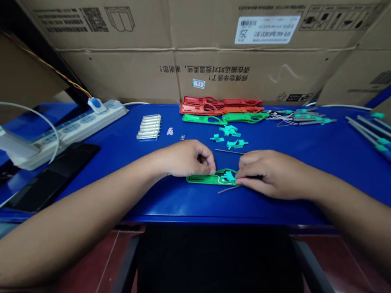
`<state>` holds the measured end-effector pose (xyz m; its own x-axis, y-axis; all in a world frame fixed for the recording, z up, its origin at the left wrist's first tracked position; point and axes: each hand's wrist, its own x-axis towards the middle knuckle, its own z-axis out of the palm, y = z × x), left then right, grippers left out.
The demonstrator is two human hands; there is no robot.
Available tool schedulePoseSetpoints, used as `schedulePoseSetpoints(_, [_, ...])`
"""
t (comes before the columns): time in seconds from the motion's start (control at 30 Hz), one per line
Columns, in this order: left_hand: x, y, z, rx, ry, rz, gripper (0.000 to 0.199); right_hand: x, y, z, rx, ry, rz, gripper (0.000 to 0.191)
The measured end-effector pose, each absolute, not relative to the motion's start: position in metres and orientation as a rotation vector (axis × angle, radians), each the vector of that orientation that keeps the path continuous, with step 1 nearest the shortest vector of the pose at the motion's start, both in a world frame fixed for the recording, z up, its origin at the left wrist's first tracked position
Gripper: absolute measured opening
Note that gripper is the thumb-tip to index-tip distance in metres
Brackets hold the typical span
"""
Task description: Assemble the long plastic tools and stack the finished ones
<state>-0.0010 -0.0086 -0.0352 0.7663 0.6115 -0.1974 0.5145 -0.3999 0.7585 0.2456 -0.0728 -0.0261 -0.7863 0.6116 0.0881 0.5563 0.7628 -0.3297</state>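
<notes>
Cardboard cartons (pixel 238 28) stood stacked along the far edge of a blue counter (pixel 324 164). At the counter's left end lay a white power strip (pixel 80 126) and a black tablet-like slab (pixel 54 176). Silver tubes (pixel 148 127) lay bundled near the far edge, beside red and orange plastic shells (pixel 219 104) and a green one (pixel 220 119). Teal plastic pieces (pixel 230 138) sat just in front of them, and wired parts (pixel 298 118) lay to their right. Long blue rods (pixel 389 148) ran off the right edge of the view.

Near the counter's front edge, a green plastic shell (pixel 206 179) lay with its long axis running roughly left to right, tilted slightly. The left hand (pixel 188 159) sat behind it, curled, with its fingertips (pixel 212 168) on the shell's upper edge. The right hand (pixel 272 175) was pinched over the shell's right end, hiding it, so its tip could not be made out. A teal insert (pixel 230 176) and white wire showed inside. Thin metal rods (pixel 227 151) lay just beside the shell.
</notes>
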Motion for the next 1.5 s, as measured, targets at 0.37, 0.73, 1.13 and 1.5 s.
schedulePoseSetpoints(0.37, [-0.003,-0.008,-0.036,2.084,0.825,0.153,0.012,0.247,-0.083,-0.032,-1.017,-2.555,0.442,0.015])
schedulePoseSetpoints(0.73, [-0.002,-0.011,-0.029,2.071,0.86,0.074,0.017,0.243,-0.09,-0.034,-0.987,-2.617,0.276,0.019])
schedulePoseSetpoints(1.13, [0.0,-0.013,-0.026,2.059,0.881,0.074,0.014,0.241,-0.092,-0.031,-1.068,-2.648,0.287,0.02])
schedulePoseSetpoints(1.5, [0.0,-0.012,-0.028,2.041,0.882,0.083,0.015,0.238,-0.089,-0.028,-1.017,-2.719,0.293,0.022])
